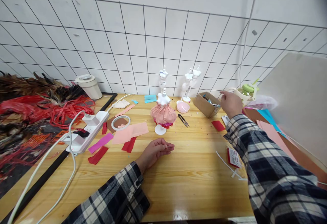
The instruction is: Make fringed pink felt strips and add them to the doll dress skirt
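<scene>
My left hand is held over the table in front of a small white mannequin. Its thumb presses against the fingers; a tiny pale bit may be between them, too small to name. The mannequin wears a ruffled peach paper skirt with red and magenta layers showing below. It stands upright on a round white base. At the right edge of a brown cardboard box, my right hand has a finger stretched out toward the box. Its other fingers are partly hidden, and nothing shows in its grasp.
Thread snips and a pink bowl lie between skirt and box. Paper strips and a tape roll are left. A power strip with cables borders the left edge. A red-white box sits right.
</scene>
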A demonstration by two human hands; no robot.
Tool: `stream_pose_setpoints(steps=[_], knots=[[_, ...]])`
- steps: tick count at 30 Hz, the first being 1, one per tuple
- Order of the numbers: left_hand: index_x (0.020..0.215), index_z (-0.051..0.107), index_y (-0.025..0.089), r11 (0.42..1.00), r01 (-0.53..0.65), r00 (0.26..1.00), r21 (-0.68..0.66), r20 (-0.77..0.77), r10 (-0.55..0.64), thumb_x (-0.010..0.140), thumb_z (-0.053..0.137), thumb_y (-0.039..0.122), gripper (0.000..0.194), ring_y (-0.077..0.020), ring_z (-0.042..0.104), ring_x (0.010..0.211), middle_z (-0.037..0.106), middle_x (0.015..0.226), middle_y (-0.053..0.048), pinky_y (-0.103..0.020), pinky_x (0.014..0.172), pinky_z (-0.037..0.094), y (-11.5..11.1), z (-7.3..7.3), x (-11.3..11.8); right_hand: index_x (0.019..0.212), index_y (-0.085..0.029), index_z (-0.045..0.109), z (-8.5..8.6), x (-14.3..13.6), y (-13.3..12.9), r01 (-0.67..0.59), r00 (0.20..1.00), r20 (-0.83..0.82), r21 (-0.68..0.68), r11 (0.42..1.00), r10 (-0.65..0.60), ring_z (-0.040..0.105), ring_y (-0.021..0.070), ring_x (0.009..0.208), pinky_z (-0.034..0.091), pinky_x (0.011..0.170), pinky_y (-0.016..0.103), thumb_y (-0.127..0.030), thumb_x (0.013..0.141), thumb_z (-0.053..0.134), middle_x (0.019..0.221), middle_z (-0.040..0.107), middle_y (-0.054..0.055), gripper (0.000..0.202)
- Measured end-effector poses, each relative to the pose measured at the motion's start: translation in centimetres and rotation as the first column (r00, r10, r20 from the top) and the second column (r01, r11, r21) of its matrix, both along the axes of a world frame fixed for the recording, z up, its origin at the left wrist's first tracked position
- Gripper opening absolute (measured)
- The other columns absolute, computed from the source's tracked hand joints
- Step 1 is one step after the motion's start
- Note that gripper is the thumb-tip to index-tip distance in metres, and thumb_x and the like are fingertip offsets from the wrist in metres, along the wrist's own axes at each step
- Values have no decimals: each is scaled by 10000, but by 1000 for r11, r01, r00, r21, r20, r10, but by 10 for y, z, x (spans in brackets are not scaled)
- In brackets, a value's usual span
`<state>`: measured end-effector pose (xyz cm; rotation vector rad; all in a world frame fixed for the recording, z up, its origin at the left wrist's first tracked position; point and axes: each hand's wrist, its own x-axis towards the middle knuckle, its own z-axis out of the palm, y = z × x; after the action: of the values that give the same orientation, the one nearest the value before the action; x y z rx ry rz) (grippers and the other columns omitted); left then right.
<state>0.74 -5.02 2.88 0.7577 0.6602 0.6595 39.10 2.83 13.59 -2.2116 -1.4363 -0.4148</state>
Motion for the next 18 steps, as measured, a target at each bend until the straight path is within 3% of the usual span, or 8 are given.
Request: stream_pose_setpoints(steps=[2, 5, 6, 8, 10, 11, 14, 18], knots=[[688, 548, 149, 1000, 2, 1000, -1, 0, -2, 671, 745, 205, 205, -210, 671, 928, 722, 974, -110, -319, 832, 461, 0, 0, 0, 1214, -176, 612, 5, -25, -15, -100, 991, -69, 186, 977, 114, 621, 207, 840, 464, 803, 363, -226, 858, 465, 1062, 673, 106, 389], [697, 545, 151, 1000, 11, 1000, -5, 4, -11, 675, 744, 208, 207, -211, 670, 933, 721, 991, -112, -324, 838, 461, 1, -1, 0, 991, -201, 699, 0, -82, -52, -312, 904, -215, 255, 915, 369, 612, 181, 717, 479, 677, 319, -290, 883, 473, 853, 700, 50, 266], [700, 546, 151, 1000, 14, 1000, -6, 5, -14, 679, 741, 210, 205, -211, 670, 934, 720, 995, -112, -325, 840, 461, 1, -1, 0, 962, -220, 703, -6, -104, -67, -442, 836, -240, 237, 865, 493, 618, 181, 749, 483, 677, 315, -309, 889, 483, 878, 703, 42, 249], [704, 553, 150, 1000, 19, 1000, -6, 13, -19, 688, 737, 215, 196, -211, 667, 943, 719, 997, -112, -326, 852, 460, 0, -1, -1, 940, -258, 710, -24, -144, -94, -685, 651, -285, 181, 706, 704, 626, 189, 832, 499, 741, 335, -334, 889, 514, 904, 706, 34, 217], [707, 565, 149, 1000, 24, 999, 3, 34, -24, 691, 737, 218, 186, -201, 663, 932, 718, 980, -103, -321, 860, 460, 0, -2, -1, 1069, -284, 682, -45, -174, -113, -799, 530, -295, 140, 585, 795, 612, 209, 965, 486, 859, 380, -346, 864, 577, 1036, 693, 46, 239], [709, 573, 149, 1000, 26, 998, 10, 48, -27, 690, 739, 218, 181, -192, 661, 911, 717, 961, -94, -318, 860, 463, 0, -2, -1, 1081, -290, 680, -56, -185, -119, -820, 504, -291, 133, 557, 813, 606, 213, 983, 484, 866, 387, -344, 852, 601, 1059, 689, 47, 249], [700, 597, 149, 1000, 22, 998, 17, 65, -23, 669, 752, 204, 168, -156, 648, 815, 701, 845, -51, -301, 844, 476, 0, -3, 0, 1033, -300, 700, -82, -201, -124, -814, 527, -277, 107, 571, 803, 601, 211, 972, 477, 858, 394, -313, 841, 630, 1049, 698, 35, 205], [686, 620, 146, 1000, 9, 999, 27, 47, -10, 650, 774, 205, 169, -130, 630, 759, 672, 751, -18, -281, 832, 483, -2, -5, 1, 895, -277, 714, -97, -207, -122, -762, 566, -304, 160, 627, 766, 617, 198, 911, 475, 826, 381, -288, 859, 609, 960, 719, 28, 111]])
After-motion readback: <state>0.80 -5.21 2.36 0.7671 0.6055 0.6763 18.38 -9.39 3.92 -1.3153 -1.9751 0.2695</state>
